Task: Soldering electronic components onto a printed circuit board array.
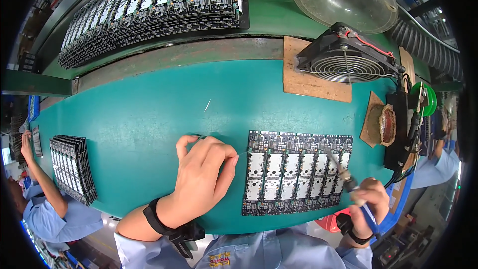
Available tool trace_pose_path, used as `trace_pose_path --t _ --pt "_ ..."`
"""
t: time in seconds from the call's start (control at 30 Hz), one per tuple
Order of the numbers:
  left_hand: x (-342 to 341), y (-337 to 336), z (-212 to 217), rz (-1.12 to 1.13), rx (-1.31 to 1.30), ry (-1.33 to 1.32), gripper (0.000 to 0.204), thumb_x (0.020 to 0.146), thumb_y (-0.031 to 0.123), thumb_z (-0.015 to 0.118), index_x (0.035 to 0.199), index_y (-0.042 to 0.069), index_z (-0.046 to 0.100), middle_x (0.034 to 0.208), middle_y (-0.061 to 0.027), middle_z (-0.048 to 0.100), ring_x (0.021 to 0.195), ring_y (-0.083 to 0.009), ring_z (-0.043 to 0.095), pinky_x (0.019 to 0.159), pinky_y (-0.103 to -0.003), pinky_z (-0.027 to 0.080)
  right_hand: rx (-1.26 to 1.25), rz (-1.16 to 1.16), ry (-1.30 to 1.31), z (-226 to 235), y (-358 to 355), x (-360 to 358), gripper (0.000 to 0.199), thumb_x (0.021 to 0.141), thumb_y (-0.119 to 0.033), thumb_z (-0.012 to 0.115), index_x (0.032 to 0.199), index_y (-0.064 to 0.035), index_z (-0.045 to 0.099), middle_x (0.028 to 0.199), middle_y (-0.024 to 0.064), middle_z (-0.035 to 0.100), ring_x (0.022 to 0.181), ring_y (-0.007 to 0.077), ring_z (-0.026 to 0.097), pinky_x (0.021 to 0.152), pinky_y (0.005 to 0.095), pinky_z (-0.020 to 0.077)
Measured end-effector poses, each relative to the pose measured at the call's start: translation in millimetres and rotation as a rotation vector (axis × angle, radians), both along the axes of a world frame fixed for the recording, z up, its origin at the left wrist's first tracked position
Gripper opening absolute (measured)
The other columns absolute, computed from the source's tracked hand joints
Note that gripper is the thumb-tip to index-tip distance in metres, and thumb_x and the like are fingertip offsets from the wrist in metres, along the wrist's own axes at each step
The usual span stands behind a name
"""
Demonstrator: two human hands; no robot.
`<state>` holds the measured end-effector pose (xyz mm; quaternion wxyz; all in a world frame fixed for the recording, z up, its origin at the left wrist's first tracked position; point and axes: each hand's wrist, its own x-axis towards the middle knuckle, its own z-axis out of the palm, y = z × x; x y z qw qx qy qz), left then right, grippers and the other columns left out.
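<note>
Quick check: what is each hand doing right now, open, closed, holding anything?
Left hand: closed, pinching a thin silvery solder wire.
Right hand: closed on a blue-handled soldering iron over the panel of dark circuit boards.

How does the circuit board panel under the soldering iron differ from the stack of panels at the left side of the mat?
The circuit board panel lies alone and flat, while the stack of panels is many panels fanned on one another. The single panel sits between the left hand and right hand, which holds the soldering iron; the stack lies untouched. Both rest on the green mat and look alike.
</note>
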<state>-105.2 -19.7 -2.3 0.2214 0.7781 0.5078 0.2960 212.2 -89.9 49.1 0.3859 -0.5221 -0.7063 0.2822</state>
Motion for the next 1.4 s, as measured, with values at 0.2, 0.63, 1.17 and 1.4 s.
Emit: trace_pose_path --t 0.2,0.63,1.17,1.4 --pt "2.0 -0.9 -0.7 -0.029 -0.008 0.034 0.015 0.076 0.000 0.068 0.080 0.008 0.056 0.075 0.0001 0.057 0.069 -0.0178 0.054 0.086 -0.040 0.032 0.112 -0.411 0.202 -26.6 -36.2 18.4 0.023 0.084 -0.009 0.066 0.105 -0.0023 0.057 0.094 0.0095 0.055 0.077 0.0164 0.054 0.065 0.0270 0.0423" --pt "0.7 -4.3 -0.2 -0.003 -0.010 0.032 0.017 0.071 -0.001 0.069 0.076 0.009 0.056 0.073 0.0004 0.058 0.068 -0.0178 0.054 0.085 -0.040 0.033 0.066 -0.619 0.440 -35.2 -31.9 7.1 0.030 0.084 -0.011 0.067 0.110 -0.0029 0.056 0.091 0.0068 0.055 0.084 0.0121 0.051 0.071 0.0241 0.0388" --pt "2.9 -3.2 -6.1 -0.009 0.036 0.093 0.016 0.074 0.001 0.069 0.079 0.009 0.056 0.074 -0.0025 0.052 0.067 -0.0201 0.051 0.085 -0.041 0.034 -0.005 0.304 -0.059 -4.4 37.9 -50.0 0.029 0.067 -0.012 0.083 0.092 -0.0061 0.070 0.073 0.0018 0.067 0.057 0.0130 0.059 0.050 0.0257 0.0391" --pt "2.7 -2.9 -5.1 -0.023 0.025 0.094 0.015 0.075 0.002 0.069 0.080 0.008 0.056 0.076 -0.0038 0.052 0.068 -0.0212 0.051 0.084 -0.040 0.034 -0.015 0.307 -0.062 -9.1 42.2 -54.4 0.026 0.066 -0.016 0.081 0.087 -0.0052 0.069 0.071 0.0057 0.066 0.057 0.0168 0.056 0.052 0.0285 0.0381"
